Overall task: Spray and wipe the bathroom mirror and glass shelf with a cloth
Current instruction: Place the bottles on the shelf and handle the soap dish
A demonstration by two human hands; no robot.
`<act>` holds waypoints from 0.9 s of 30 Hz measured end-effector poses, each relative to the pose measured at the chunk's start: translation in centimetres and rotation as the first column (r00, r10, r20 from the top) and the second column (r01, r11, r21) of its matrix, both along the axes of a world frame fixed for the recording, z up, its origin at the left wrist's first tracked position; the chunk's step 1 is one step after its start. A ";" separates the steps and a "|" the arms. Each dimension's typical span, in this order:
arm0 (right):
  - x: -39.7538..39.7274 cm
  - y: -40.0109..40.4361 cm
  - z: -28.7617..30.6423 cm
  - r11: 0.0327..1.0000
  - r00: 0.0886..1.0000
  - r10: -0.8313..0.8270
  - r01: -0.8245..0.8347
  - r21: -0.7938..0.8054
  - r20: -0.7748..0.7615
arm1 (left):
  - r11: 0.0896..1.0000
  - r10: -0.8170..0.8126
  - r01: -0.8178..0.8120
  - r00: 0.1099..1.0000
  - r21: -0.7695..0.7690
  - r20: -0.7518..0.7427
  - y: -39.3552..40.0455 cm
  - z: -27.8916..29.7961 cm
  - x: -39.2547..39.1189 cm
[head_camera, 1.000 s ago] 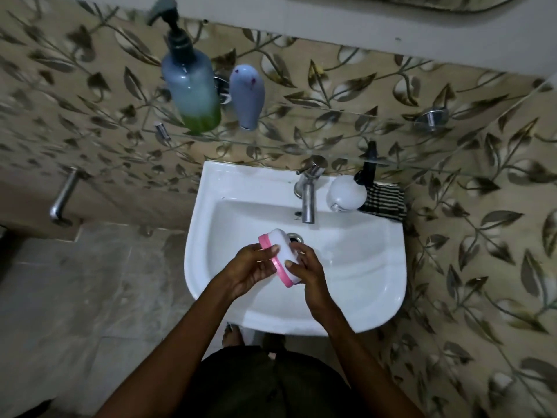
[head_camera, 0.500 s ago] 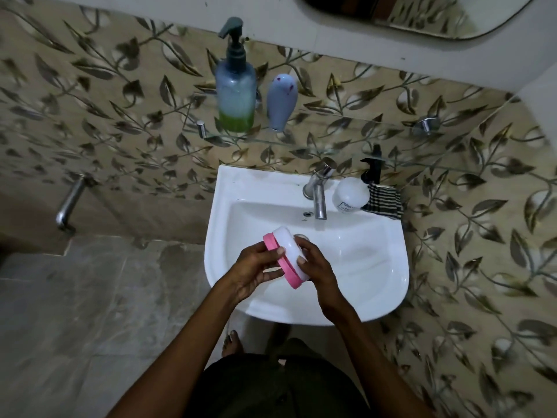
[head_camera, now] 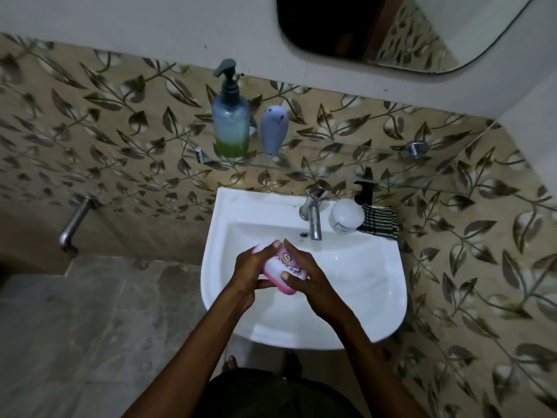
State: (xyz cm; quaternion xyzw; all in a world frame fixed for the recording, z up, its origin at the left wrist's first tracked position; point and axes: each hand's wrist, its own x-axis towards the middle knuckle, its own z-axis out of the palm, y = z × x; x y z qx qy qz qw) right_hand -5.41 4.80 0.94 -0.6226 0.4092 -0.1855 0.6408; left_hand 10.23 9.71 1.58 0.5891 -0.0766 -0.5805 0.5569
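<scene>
**tilefan:** So, what's going on at the sink [head_camera: 229, 285]?

**mopguy:** Both hands are over the basin, mid-frame. The left hand [head_camera: 251, 274] and right hand [head_camera: 310, 279] hold a pink and white soap case [head_camera: 278, 268] between them, fingers [head_camera: 272, 247] curled round its edges, right thumb pressed on its lower end.

**tilefan:** And the stuff to clean?

**mopguy:** Mirror [head_camera: 391, 28] is at the upper right of the frame, on the white wall. Glass shelf [head_camera: 346, 168] runs across the leaf-pattern tiles just above the tap [head_camera: 313, 212]. On its left end stand a pump bottle [head_camera: 230, 122] and a blue-grey bottle [head_camera: 273, 129], side by side. A striped cloth [head_camera: 379, 221] lies on the sink's back right corner, touching a white spray bottle [head_camera: 346, 215].
</scene>
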 end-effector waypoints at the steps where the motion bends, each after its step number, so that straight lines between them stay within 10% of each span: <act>1: -0.2 -0.5 0.3 0.997 0.997 -0.076 0.075 0.024 0.030 | 0.999 0.031 -0.031 1.000 -0.031 -0.006 -0.5 0.3 -0.4; 5: -1.6 -2.5 2.1 0.941 0.934 -0.337 0.331 0.067 0.118 | 0.980 0.093 -0.081 0.994 -0.182 0.059 -2.3 1.5 -1.8; 14: -4.0 -8.4 6.7 0.910 0.974 -0.213 0.226 -0.348 0.076 | 0.929 0.240 -0.107 0.903 -0.355 0.355 -5.8 6.3 -3.8; 21: -2.4 -16.4 12.7 0.830 0.962 -0.252 0.273 -0.487 0.110 | 0.900 0.315 0.202 0.312 -0.386 0.897 -10.7 11.1 -2.9; 27: -1.0 -18.6 12.7 0.766 0.979 -0.173 0.068 -0.639 -0.103 | 0.938 0.234 0.213 0.192 -0.273 0.953 -12.6 11.4 -1.7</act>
